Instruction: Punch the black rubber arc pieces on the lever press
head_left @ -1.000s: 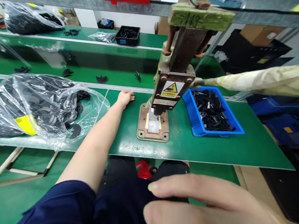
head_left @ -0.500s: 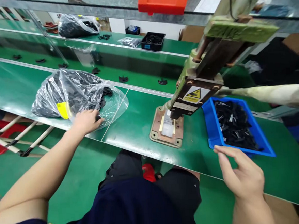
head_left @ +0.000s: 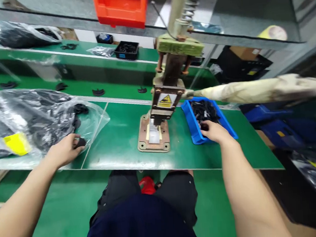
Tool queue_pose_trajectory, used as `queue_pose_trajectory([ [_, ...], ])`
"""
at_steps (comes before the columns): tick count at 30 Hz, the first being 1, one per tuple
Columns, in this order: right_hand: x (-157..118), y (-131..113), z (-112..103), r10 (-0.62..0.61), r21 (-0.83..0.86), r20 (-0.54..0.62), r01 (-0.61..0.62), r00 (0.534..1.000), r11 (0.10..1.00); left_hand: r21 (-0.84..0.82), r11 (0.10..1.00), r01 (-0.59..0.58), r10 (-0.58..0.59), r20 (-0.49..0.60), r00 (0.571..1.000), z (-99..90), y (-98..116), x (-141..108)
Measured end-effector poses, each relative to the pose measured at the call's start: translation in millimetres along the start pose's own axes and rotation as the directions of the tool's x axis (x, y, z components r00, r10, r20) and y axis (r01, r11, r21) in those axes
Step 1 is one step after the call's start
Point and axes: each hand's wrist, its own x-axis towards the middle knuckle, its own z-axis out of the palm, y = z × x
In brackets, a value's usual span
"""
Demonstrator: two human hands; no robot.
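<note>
My left hand (head_left: 65, 150) is closed on a small dark plastic piece (head_left: 80, 142) at the mouth of a clear plastic bag (head_left: 38, 116) full of similar black parts. On the other side, my right hand (head_left: 214, 129) reaches over the near left wall of a blue bin (head_left: 196, 139). Its fingers are pinched around a black part (head_left: 204, 126) whose exact kind I cannot make out. More black parts (head_left: 204, 109) fill the bin. Between my hands stands a hand press (head_left: 164, 103), its metal base plate (head_left: 154, 147) on the green bench.
A padded press lever (head_left: 248, 90) stretches right above the blue bin. Behind the bench, several curved black parts (head_left: 98, 92) lie on a green strip. An orange bin (head_left: 121, 7) sits on the overhead shelf, and a black tray (head_left: 127, 50) stands farther back.
My right hand has moved from in front of the blue bin into it and closed on a black part. My left hand has drawn a dark piece out at the bag's mouth. The view has swung right.
</note>
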Motion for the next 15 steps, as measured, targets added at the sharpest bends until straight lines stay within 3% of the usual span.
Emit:
queue_pose_trajectory([
  [3, 14, -4, -2, 0.037, -0.031, 0.114, -0.034, 0.993, 0.999, 0.011, 0.994, -0.106, 0.105, 0.076, 0.992, 11.5, -3, 2],
  [7, 16, -5, 2, 0.106, -0.040, 0.140, -0.102, 0.984, 0.994, -0.036, 0.997, -0.069, 0.070, 0.032, 0.997, 13.6, 8, -3],
  [12, 12, -5, 5, 0.130, 0.026, 0.138, -0.135, 0.982, 0.991, -0.075, 0.990, -0.119, 0.115, -0.057, 0.992, 13.1, 55, -12],
  [15, 11, -6, 6, 0.136, 0.099, 0.105, -0.147, 0.985, 0.984, -0.229, 0.956, -0.185, 0.193, 0.012, 0.981, 27.0, 94, -13],
])
